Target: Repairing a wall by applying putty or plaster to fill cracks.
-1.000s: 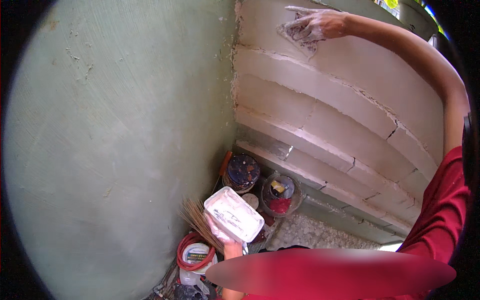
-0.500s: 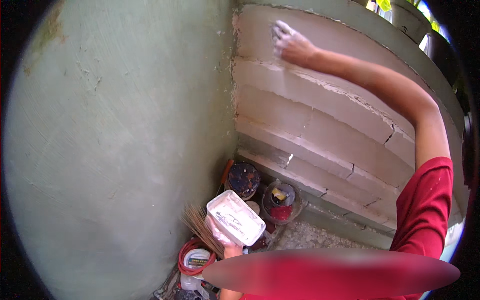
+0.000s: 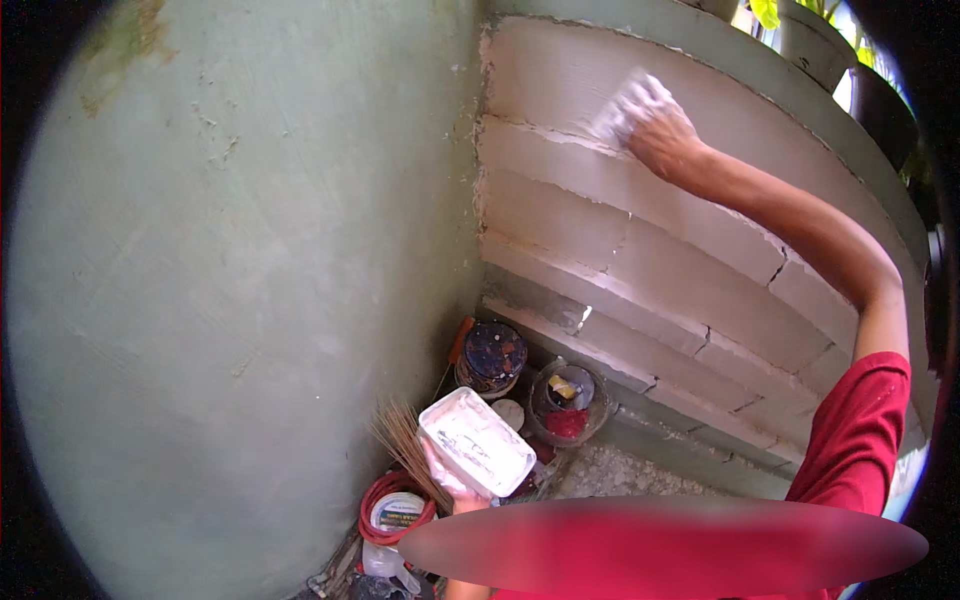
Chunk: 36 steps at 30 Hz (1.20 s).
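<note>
My left hand (image 3: pixel 446 480) grips a white rectangular plastic tub (image 3: pixel 498 424) from its left side and underneath. Pale paste is smeared over the inside of the tub. Up at the block wall (image 3: pixel 560 215), my right hand (image 3: pixel 645 115) is close against the top pinkish course, its fingers curled and coated in white. Motion blurs those fingers, and whatever they hold is hidden. Rough ledges and cracks run between the courses below that hand.
A green plastered wall (image 3: pixel 220 300) rises on the left. In the corner below stand a paint-spattered can (image 3: pixel 494 352), a clear basin (image 3: pixel 598 410) holding a red item, a stick broom (image 3: pixel 405 445) and a coiled red hose (image 3: pixel 368 520). Potted plants (image 3: pixel 815 45) line the wall's top.
My right hand has swept right and slightly down along the top course, away from the corner. The tub stays in my left hand; the whole view has shifted a little.
</note>
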Available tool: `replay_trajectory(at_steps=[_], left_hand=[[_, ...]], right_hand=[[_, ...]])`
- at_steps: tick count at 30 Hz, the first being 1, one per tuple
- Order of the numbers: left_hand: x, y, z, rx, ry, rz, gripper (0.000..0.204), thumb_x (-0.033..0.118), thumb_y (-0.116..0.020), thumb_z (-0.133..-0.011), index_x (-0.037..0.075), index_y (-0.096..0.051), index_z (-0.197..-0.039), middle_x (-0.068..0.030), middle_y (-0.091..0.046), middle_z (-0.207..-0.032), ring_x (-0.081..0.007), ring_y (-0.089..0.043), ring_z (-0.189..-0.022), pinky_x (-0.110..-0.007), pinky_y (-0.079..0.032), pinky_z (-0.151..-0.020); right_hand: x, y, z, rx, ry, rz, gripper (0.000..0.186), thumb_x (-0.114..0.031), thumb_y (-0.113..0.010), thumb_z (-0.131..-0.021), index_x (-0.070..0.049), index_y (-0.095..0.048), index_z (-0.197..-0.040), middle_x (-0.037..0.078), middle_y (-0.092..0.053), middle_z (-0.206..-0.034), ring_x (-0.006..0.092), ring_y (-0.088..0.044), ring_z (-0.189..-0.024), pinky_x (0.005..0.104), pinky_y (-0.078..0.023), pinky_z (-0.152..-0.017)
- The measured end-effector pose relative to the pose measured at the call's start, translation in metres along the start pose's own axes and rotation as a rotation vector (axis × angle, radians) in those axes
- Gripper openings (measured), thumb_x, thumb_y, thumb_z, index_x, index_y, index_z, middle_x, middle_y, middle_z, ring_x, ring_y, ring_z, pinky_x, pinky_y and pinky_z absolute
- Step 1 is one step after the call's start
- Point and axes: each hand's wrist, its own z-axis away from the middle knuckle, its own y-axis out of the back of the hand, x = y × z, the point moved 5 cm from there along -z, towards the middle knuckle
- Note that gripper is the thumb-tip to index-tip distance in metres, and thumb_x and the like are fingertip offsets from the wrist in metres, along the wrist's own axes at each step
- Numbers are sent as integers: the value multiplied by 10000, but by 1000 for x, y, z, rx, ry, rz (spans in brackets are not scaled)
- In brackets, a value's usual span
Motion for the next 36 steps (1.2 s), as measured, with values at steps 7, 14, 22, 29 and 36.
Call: replay_trajectory(at_steps=[7,14,22,29,36], left_hand=[[2,10,-2,22,-32,-56,597,533,-372,-897,98,-438,-1301,-101,-491,-1293,-291,-505,-1136,-450,-403,-969],[-1,10,-4,-4,-39,20,598,519,-340,-911,82,-427,-1310,-114,-495,-1292,-304,-508,-1139,-456,-407,-970],[2,3,-1,5,-64,-40,625,542,-360,-895,91,-411,-1324,-111,-458,-1327,-305,-482,-1169,-476,-380,-988],[2,1,0,-10,-111,-75,637,551,-357,-892,91,-404,-1331,-110,-452,-1332,-310,-470,-1179,-478,-367,-998],[0,16,-5,52,-88,-20,598,529,-349,-909,84,-442,-1298,-105,-509,-1274,-289,-517,-1118,-439,-408,-964]], right_hand=[[-49,25,-127,283,20,91,289,-199,-535,-818,-58,-619,-1055,111,-572,-1173,306,-468,-1175,448,-333,-1024],[-48,-28,-97,178,68,284,321,-175,-520,-824,-27,-614,-1092,138,-575,-1181,324,-466,-1184,483,-334,-1007],[-39,27,-80,272,74,20,229,-180,-540,-830,-97,-657,-1009,114,-624,-1055,303,-553,-1060,427,-374,-974],[-51,9,-134,176,30,165,182,-180,-564,-800,-89,-684,-902,117,-639,-971,312,-545,-1043,477,-393,-933],[-53,-27,-68,268,160,196,103,-147,-607,-776,-93,-693,-759,74,-643,-774,250,-629,-821,463,-478,-711]])
